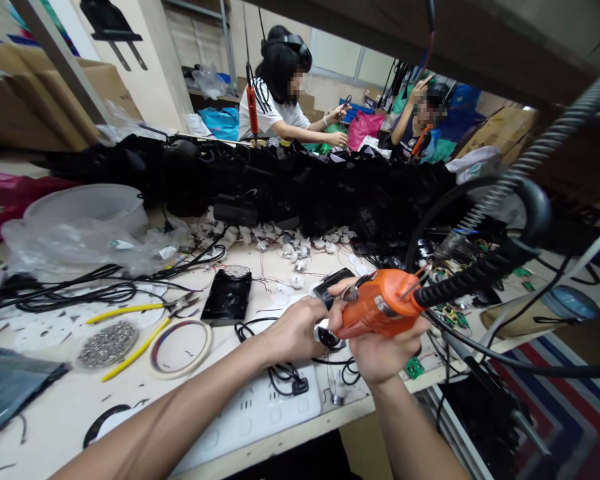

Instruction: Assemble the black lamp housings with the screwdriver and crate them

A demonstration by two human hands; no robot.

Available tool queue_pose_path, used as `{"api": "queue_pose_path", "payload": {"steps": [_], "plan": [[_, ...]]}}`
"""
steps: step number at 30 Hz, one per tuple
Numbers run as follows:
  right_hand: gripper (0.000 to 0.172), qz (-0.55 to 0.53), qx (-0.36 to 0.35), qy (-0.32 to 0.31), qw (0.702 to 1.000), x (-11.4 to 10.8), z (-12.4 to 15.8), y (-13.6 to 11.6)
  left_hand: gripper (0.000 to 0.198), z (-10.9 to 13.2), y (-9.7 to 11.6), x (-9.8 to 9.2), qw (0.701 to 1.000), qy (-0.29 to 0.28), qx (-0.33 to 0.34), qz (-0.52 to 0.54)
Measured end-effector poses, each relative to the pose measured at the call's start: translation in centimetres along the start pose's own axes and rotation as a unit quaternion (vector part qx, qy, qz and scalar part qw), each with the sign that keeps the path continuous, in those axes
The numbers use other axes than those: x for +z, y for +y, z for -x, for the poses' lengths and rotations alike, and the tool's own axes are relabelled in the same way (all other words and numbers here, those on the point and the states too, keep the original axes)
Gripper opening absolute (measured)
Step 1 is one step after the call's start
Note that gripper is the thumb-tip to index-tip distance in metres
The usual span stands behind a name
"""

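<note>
My right hand (pixel 380 350) is wrapped round an orange electric screwdriver (pixel 380 310) whose black coiled cable (pixel 480 267) runs up to the right. My left hand (pixel 295 330) is closed on a small black part with a shiny round piece (pixel 326 335), held against the screwdriver's tip. Both hands hover over the front of the workbench (pixel 55 413), above a white power strip (pixel 250 417) and a tangle of black wire (pixel 285 377).
Yellow-handled pliers (pixel 130 333), a tape roll (pixel 181 348), a dish of screws (pixel 107 343) and a black housing (pixel 229 293) lie to the left. A long pile of black parts (pixel 290 187) runs across the bench. Two other people work behind it.
</note>
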State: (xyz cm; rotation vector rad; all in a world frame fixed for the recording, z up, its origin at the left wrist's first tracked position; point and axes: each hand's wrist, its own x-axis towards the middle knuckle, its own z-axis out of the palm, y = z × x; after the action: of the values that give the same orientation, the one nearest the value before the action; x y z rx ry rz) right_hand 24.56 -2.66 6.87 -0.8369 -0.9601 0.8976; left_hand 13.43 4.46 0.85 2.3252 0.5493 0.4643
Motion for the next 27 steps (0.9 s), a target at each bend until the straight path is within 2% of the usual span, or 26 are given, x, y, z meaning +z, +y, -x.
{"api": "queue_pose_path", "payload": {"steps": [7,12,17,23,27], "plan": [[0.066,0.007,-0.031,-0.001,1.000,-0.1,-0.1,0.1,0.022,-0.2,0.1,-0.1,1.000,-0.005,-0.010,-0.002],[0.070,-0.009,-0.013,-0.022,1.000,-0.3,-0.3,-0.1,0.021,-0.2,-0.4,0.1,1.000,0.001,-0.001,-0.005],[0.062,-0.029,-0.019,-0.008,0.999,-0.1,-0.3,-0.5,0.019,-0.1,-0.6,0.2,1.000,0.013,0.015,-0.001],[0.062,-0.013,-0.027,-0.013,0.999,0.4,-0.6,-1.2,0.033,0.1,-0.6,0.2,1.000,0.010,-0.004,0.020],[0.064,-0.007,-0.021,-0.037,0.999,0.6,-0.4,-1.5,0.040,0.6,0.4,-0.1,0.999,0.016,-0.017,0.031]]}}
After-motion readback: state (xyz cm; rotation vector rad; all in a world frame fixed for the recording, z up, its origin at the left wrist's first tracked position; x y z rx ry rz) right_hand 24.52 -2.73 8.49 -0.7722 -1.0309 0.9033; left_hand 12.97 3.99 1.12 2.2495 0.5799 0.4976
